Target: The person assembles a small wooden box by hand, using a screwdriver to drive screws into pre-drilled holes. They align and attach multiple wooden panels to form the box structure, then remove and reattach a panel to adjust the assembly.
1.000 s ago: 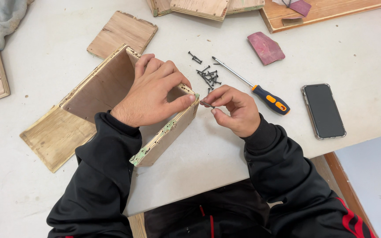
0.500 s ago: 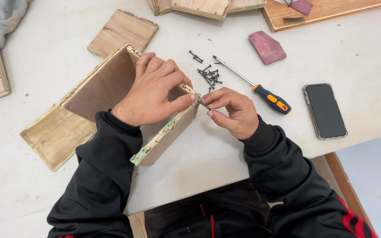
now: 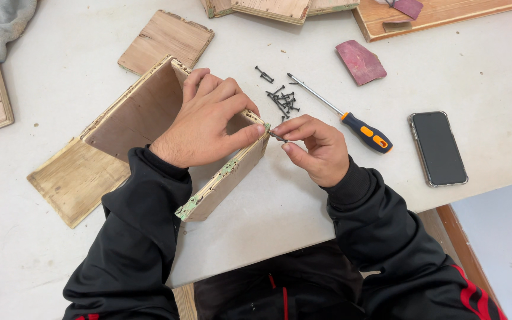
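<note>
The right hand (image 3: 318, 148) pinches a dark screw (image 3: 277, 136) between thumb and fingertips, its long axis pointing left at the corner of the plywood box (image 3: 149, 112). The left hand (image 3: 208, 121) lies spread over that corner, clamping the panels, its thumb just beside the screw tip.

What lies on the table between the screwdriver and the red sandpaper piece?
In the head view, only bare table lies between the screwdriver and the sandpaper.

screwdriver (image 3: 351, 119): orange-black | sandpaper (image 3: 360, 61): maroon | phone (image 3: 438, 147): black
</note>
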